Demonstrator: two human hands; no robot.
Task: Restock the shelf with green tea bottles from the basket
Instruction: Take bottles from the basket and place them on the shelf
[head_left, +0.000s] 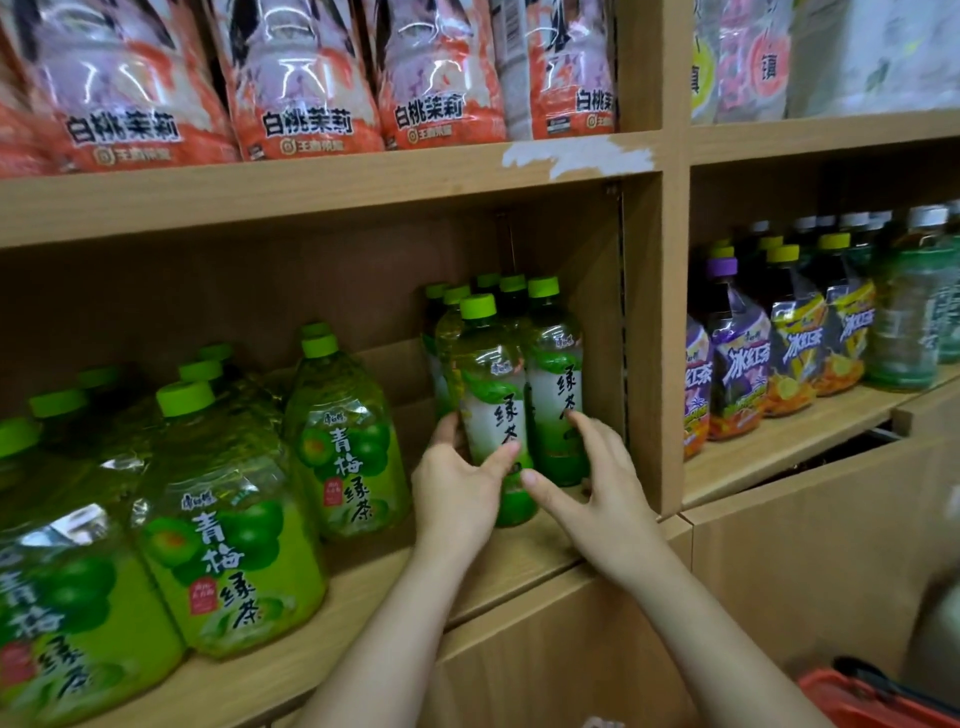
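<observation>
Both hands are on the front green tea bottle (493, 410) now, settling it at the lip of the shelf (519, 551), in the right-hand corner of the bay against the upright board. More green-capped bottles of the same kind (553, 374) stand packed behind and beside it.

The left hand (457, 488) wraps the bottle low down: thumb across the front of the label, the other fingers curled round the far side and mostly hidden. The right hand (592, 483) is loosely spread, not gripping. Its forefinger touches the bottle's lower body just by the left thumb tip, and another fingertip rests against the neighbouring bottle's label. Both forearms reach up from below, wrists fairly straight, palms turned in toward each other.

To do this well, I'd say: keep the base flat on the board, nudge it back until it touches the row, and turn the label square to the front. The bottle looks tall and narrow, so pushing low is the safe way, since a shove near the cap could tip it into the ones behind. The big plum tea bottles (348, 441) on the left stand clear.

The red basket (862, 699) just shows at the bottom right corner; what is in it cannot be seen.
</observation>
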